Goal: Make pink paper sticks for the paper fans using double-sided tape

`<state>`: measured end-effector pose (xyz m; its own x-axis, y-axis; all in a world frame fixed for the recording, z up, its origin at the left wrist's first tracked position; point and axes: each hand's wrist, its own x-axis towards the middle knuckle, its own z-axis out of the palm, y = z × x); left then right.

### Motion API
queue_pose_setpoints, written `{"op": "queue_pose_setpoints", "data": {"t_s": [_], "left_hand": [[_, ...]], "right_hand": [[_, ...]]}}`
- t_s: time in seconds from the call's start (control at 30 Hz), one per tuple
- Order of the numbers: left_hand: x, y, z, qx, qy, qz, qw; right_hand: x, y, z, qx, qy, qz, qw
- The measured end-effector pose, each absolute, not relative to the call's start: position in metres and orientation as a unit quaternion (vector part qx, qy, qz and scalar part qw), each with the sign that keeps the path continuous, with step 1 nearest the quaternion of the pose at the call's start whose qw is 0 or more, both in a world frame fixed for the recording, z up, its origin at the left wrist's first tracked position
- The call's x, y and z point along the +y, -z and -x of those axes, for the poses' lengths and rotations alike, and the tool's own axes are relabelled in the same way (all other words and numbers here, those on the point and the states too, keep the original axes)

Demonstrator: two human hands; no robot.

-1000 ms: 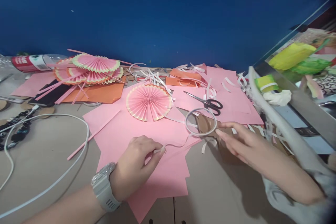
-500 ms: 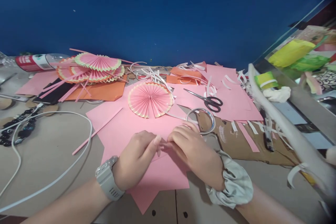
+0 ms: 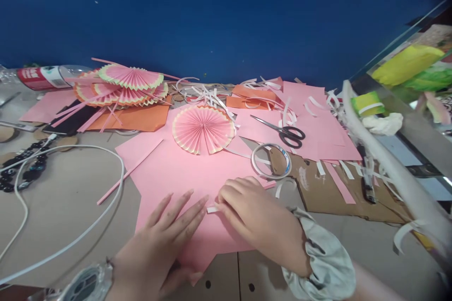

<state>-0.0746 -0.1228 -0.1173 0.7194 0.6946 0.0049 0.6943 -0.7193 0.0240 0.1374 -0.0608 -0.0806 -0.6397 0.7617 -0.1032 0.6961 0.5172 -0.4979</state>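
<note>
My left hand [image 3: 165,240] lies with its fingers spread over the pink paper sheets [image 3: 155,174], palm down. Its fingertips come close to a short white strip end [image 3: 212,209] that pokes out from my right hand [image 3: 254,216]. The right fingers are curled and pinched on this strip, low over the paper. Past the right knuckles a pink paper strip end [image 3: 269,184] shows; whether both ends are one piece is hidden. Beyond the hands lies a pleated pink paper fan [image 3: 203,129] with a pale edge, opened almost to a full circle.
A tape roll [image 3: 254,162] and black-handled scissors [image 3: 291,136] lie right of the fan. Further right are a cutter [image 3: 368,178] and cardboard [image 3: 325,197] with paper scraps. At left are stacked paper fans [image 3: 130,80], a white cable [image 3: 122,169] and a plastic bottle [image 3: 45,77].
My left hand has let go of the strip, drawn back toward me and spread its fingers. The right hand stays closed, and the white strip end now shows. The view has shifted slightly.
</note>
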Motion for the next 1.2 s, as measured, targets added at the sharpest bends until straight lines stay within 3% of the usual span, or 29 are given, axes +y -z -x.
{"op": "queue_pose_setpoints", "data": {"t_s": [0.4, 0.6, 0.8, 1.2], "left_hand": [[-0.136, 0.120, 0.063, 0.407, -0.017, -0.913, 0.003], [-0.136, 0.126, 0.055, 0.408, -0.046, -0.912, 0.024], [-0.137, 0.130, 0.048, 0.415, -0.057, -0.908, 0.012], [-0.138, 0.126, 0.058, 0.417, -0.056, -0.907, 0.008]], "right_hand": [[-0.062, 0.095, -0.135, -0.843, -0.306, 0.437, 0.064], [-0.064, 0.083, -0.138, -0.833, -0.318, 0.436, 0.122], [-0.061, 0.097, -0.138, -0.848, -0.301, 0.434, 0.034], [-0.061, 0.101, -0.137, -0.853, -0.275, 0.442, 0.031]]}}
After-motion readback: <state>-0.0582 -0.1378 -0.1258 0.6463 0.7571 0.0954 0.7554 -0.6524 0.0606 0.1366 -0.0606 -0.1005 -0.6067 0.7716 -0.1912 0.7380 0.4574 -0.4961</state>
